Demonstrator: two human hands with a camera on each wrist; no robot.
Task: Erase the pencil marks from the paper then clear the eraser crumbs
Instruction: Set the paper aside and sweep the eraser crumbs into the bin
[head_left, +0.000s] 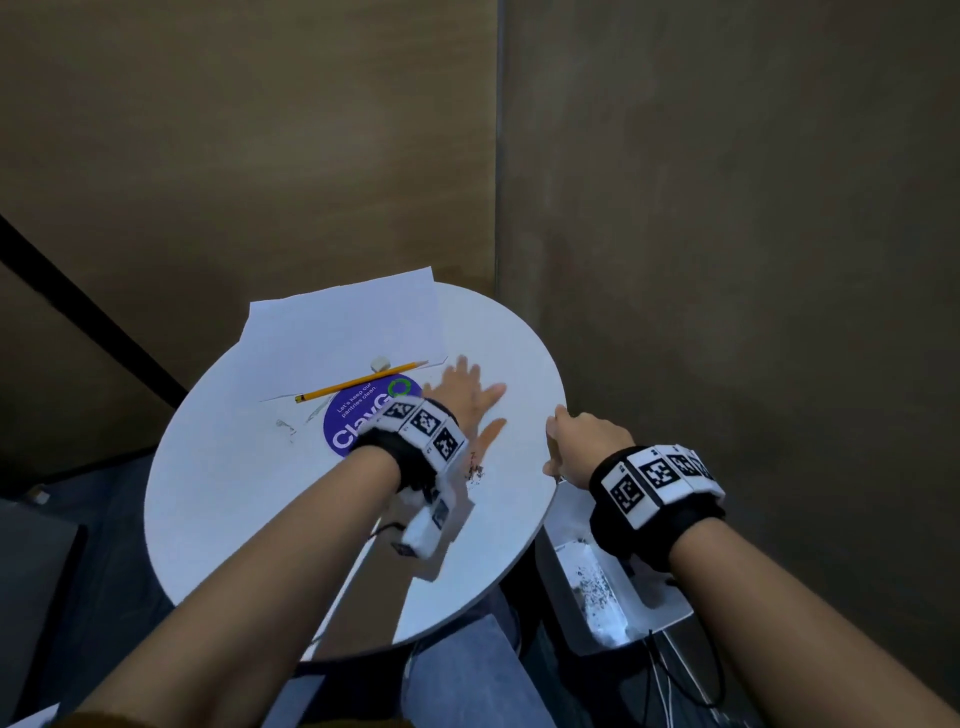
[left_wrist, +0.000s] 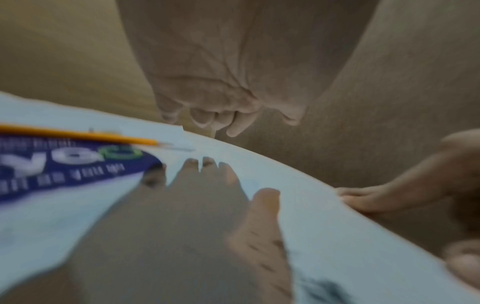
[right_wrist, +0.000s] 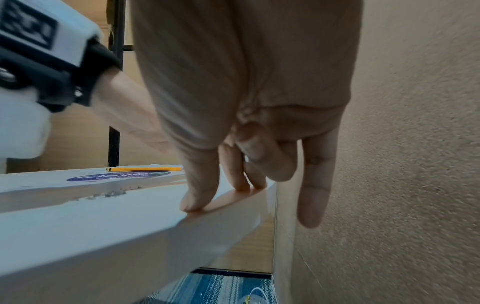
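A white sheet of paper (head_left: 343, 327) lies on the far side of the round white table (head_left: 260, 509). A white eraser (head_left: 380, 364) and a yellow pencil (head_left: 358, 383) rest on the paper's near edge. My left hand (head_left: 462, 395) lies flat on the tabletop right of them, fingers spread, holding nothing. A small pile of dark eraser crumbs (head_left: 475, 472) sits just beside its wrist. My right hand (head_left: 576, 447) is at the table's right rim, with its fingertips (right_wrist: 197, 203) touching the edge and nothing in it.
A round purple sticker (head_left: 363, 421) marks the table's middle, with faint grey smudges (head_left: 285, 428) to its left. Below the table's right edge sits a white tray (head_left: 597, 587) speckled with dark crumbs. A brown wall (head_left: 727, 208) stands close on the right.
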